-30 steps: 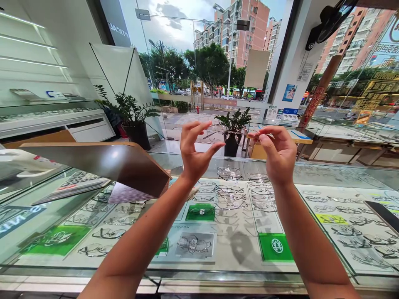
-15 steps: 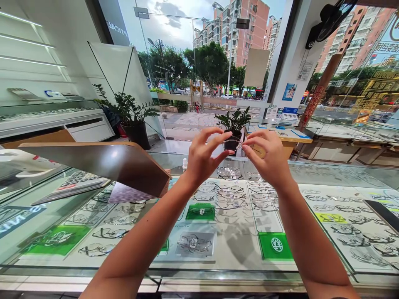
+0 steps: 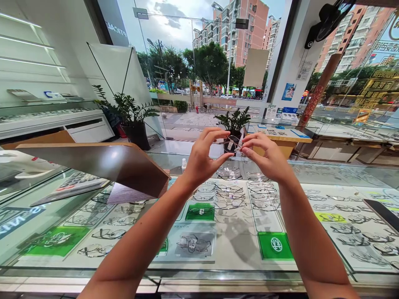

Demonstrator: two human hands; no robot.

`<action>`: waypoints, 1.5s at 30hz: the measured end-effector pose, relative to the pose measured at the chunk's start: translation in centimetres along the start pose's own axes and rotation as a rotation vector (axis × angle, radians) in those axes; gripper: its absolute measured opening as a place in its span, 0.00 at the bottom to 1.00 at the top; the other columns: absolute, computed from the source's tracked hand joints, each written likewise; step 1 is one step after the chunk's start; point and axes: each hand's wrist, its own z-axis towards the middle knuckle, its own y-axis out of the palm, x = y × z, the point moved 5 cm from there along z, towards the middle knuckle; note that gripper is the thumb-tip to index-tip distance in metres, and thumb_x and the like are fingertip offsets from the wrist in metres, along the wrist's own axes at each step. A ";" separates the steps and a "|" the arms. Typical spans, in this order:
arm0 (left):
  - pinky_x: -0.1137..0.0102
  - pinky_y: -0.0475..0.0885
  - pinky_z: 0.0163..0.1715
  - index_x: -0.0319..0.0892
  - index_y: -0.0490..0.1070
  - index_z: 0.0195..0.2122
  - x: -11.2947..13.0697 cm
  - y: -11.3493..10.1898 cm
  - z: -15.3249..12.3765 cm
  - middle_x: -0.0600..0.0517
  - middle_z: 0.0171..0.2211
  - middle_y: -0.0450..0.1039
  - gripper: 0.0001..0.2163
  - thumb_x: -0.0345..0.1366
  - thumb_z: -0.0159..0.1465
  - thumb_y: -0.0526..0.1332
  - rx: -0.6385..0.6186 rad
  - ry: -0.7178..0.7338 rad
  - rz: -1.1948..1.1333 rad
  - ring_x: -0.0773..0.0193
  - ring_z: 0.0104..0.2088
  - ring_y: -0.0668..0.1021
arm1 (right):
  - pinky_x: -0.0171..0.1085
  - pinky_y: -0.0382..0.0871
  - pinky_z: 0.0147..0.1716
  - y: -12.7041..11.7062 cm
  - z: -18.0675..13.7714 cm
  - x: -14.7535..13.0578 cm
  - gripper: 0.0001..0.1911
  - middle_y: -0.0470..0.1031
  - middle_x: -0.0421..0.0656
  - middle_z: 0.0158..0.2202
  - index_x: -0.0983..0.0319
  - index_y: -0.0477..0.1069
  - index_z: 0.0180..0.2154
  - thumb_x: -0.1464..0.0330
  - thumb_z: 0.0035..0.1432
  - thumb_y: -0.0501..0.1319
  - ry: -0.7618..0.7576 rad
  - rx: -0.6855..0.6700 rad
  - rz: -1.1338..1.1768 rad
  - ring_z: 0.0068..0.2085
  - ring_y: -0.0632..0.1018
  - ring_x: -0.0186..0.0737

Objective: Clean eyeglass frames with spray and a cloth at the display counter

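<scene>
Aloft over the glass counter (image 3: 237, 259): one pair of thin glasses (image 3: 231, 145), right hand (image 3: 268, 157) pinching its edge, left hand (image 3: 203, 154) with thumb and fingers parted, contact unclear; a loosened pinch could drop it.

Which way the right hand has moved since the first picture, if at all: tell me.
Yes: the right hand has moved leftward in the view, closer to the potted plant straight ahead.

Head camera looks forward and down past nearby fingers (image 3: 217, 135), across the glass counter (image 3: 237, 274)
</scene>
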 end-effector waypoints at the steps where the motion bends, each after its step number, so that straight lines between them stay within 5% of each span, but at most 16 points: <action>1: 0.59 0.83 0.53 0.46 0.73 0.60 -0.1 0.1 0.0 0.43 0.55 0.77 0.24 0.40 0.66 0.75 -0.012 -0.028 -0.066 0.55 0.53 0.83 | 0.58 0.70 0.62 0.1 0.0 0.2 0.09 0.81 0.47 0.52 0.55 0.81 0.39 0.60 0.71 0.66 0.017 -0.014 0.038 0.55 0.80 0.49; 8: 0.61 0.83 0.51 0.46 0.71 0.60 -1.5 1.0 -0.4 0.42 0.57 0.77 0.24 0.42 0.66 0.75 -0.077 -0.167 -0.356 0.54 0.52 0.86 | 0.53 0.78 0.56 1.1 -0.1 1.7 0.12 0.86 0.47 0.50 0.56 0.82 0.40 0.55 0.66 0.69 0.218 -0.185 0.387 0.50 0.84 0.46; 11: 0.61 0.82 0.52 0.48 0.67 0.64 -1.6 1.2 -0.5 0.40 0.61 0.75 0.27 0.43 0.67 0.73 -0.082 -0.161 -0.344 0.54 0.55 0.84 | 0.50 0.80 0.51 1.3 -0.1 2.1 0.14 0.87 0.47 0.45 0.57 0.83 0.41 0.54 0.64 0.71 0.261 -0.168 0.428 0.46 0.84 0.44; 13: 0.60 0.81 0.54 0.49 0.67 0.66 -1.2 0.7 -0.5 0.40 0.63 0.73 0.30 0.42 0.65 0.74 0.028 -0.143 -0.232 0.53 0.57 0.82 | 0.49 0.80 0.49 1.3 0.0 2.4 0.14 0.87 0.47 0.45 0.58 0.83 0.40 0.54 0.63 0.71 0.270 -0.100 0.400 0.44 0.85 0.44; 15: 0.62 0.80 0.50 0.46 0.72 0.60 -0.4 -0.1 -0.7 0.43 0.56 0.76 0.24 0.40 0.64 0.74 0.194 -0.141 -0.069 0.57 0.52 0.81 | 0.48 0.80 0.49 1.1 0.1 2.5 0.13 0.87 0.48 0.46 0.59 0.83 0.39 0.56 0.63 0.71 0.262 0.002 0.321 0.44 0.85 0.44; 17: 0.66 0.77 0.41 0.44 0.77 0.47 0.4 0.0 -0.9 0.49 0.41 0.79 0.10 0.37 0.67 0.70 0.232 -0.188 0.012 0.63 0.39 0.79 | 0.47 0.79 0.49 0.9 0.1 2.3 0.10 0.87 0.49 0.45 0.60 0.83 0.38 0.60 0.65 0.69 0.234 0.095 0.214 0.44 0.85 0.45; 20: 0.70 0.68 0.30 0.42 0.80 0.37 0.5 2.1 -1.5 0.54 0.27 0.75 0.08 0.40 0.70 0.66 0.026 -0.397 -0.131 0.68 0.27 0.72 | 0.46 0.78 0.50 1.3 0.0 1.5 0.08 0.87 0.48 0.43 0.60 0.83 0.37 0.65 0.66 0.67 0.170 0.158 0.085 0.45 0.85 0.46; 23: 0.70 0.62 0.26 0.42 0.84 0.39 -0.1 4.1 -2.4 0.54 0.25 0.74 0.14 0.47 0.70 0.67 -0.125 -0.623 -0.329 0.68 0.25 0.68 | 0.46 0.77 0.52 2.2 -0.1 0.5 0.08 0.87 0.47 0.44 0.59 0.84 0.37 0.68 0.67 0.65 0.123 0.184 -0.011 0.47 0.85 0.47; 30: 0.71 0.55 0.24 0.39 0.84 0.37 -2.4 5.3 -3.5 0.55 0.24 0.69 0.22 0.57 0.63 0.70 -0.126 -0.866 -0.479 0.70 0.24 0.62 | 0.46 0.74 0.52 4.0 -0.3 0.1 0.09 0.86 0.47 0.51 0.59 0.86 0.41 0.71 0.69 0.65 0.201 0.052 -0.294 0.49 0.84 0.49; 40: 0.70 0.56 0.27 0.40 0.81 0.36 -5.8 6.7 -4.9 0.55 0.24 0.68 0.16 0.50 0.63 0.70 -0.160 -0.924 -0.469 0.68 0.25 0.64 | 0.43 0.71 0.46 4.9 -0.5 0.9 0.10 0.85 0.49 0.51 0.59 0.84 0.49 0.68 0.69 0.66 0.390 -0.136 -0.298 0.49 0.83 0.48; 45: 0.68 0.61 0.30 0.42 0.76 0.39 -7.2 7.3 -5.7 0.55 0.26 0.71 0.09 0.41 0.70 0.61 -0.349 -0.769 -0.102 0.64 0.28 0.70 | 0.40 0.66 0.38 2.9 -0.4 1.5 0.10 0.85 0.44 0.36 0.59 0.83 0.40 0.63 0.68 0.64 0.458 -0.100 -0.281 0.37 0.80 0.43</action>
